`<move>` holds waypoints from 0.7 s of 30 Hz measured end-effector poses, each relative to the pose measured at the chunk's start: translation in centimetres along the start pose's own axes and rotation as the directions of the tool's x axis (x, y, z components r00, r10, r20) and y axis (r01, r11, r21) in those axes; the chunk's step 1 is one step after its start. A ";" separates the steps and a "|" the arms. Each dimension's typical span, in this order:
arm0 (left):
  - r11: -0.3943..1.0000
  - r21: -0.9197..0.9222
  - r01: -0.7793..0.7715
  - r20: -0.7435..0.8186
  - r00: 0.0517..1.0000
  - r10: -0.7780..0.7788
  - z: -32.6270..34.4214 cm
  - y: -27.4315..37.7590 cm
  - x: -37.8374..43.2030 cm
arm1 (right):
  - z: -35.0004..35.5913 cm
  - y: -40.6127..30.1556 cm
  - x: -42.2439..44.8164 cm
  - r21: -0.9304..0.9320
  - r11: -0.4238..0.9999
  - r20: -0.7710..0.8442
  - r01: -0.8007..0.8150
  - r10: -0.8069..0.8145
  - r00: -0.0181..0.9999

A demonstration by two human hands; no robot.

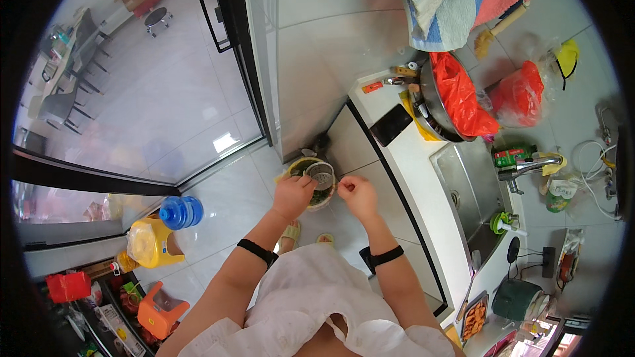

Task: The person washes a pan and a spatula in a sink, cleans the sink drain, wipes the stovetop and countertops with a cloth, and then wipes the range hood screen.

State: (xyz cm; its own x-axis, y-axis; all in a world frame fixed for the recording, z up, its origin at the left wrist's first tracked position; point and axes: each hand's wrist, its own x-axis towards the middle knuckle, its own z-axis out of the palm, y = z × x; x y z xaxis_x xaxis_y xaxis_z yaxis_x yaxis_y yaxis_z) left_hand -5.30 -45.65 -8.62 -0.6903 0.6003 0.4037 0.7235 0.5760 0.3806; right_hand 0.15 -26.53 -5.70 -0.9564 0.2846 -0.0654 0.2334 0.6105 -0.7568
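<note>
My left hand (295,196) pinches the rim of a round metal strainer basket (322,174) with holes in its bottom. The strainer is tilted over a waste bin (327,203) that stands on the floor and has a pale liner around its rim. Dark green scraps show inside the bin, partly covered by the strainer and my left hand. To the right of the strainer, apart from it, my right hand (359,197) is curled with thumb and fingertips together. No object shows between those fingers.
A white counter (416,168) with a steel sink (464,178) runs along the right. A phone (391,125) lies near its edge, beside a metal basin (436,94) with a red bag. At left stand a blue water jug (181,212), a yellow stool (156,243) and an orange stool (158,312).
</note>
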 end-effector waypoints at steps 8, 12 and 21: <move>0.958 0.086 -0.272 -0.102 0.954 0.281 -1.3 -2.0 0.8 | -1.9 -0.7 0.5 0.241 0.970 -0.086 0.008 0.014 0.996; 0.910 0.100 -0.402 -0.077 0.909 0.410 -2.1 -2.8 1.1 | -2.8 -2.4 1.1 0.185 0.976 0.099 0.115 -0.135 0.986; 0.856 0.097 -0.508 -0.020 0.859 0.512 -2.3 -3.2 1.3 | -2.4 -3.3 2.1 -0.193 0.910 0.332 0.367 -0.292 0.897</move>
State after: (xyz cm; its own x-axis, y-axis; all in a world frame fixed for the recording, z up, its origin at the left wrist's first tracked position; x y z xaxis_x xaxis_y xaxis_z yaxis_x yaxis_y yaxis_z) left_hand -8.49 -47.97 -7.44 -0.2226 0.7994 0.5580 0.9694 0.2420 0.0400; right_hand -2.17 -26.16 -1.76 -0.9843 -0.1683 -0.0538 -0.1051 0.8025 -0.5873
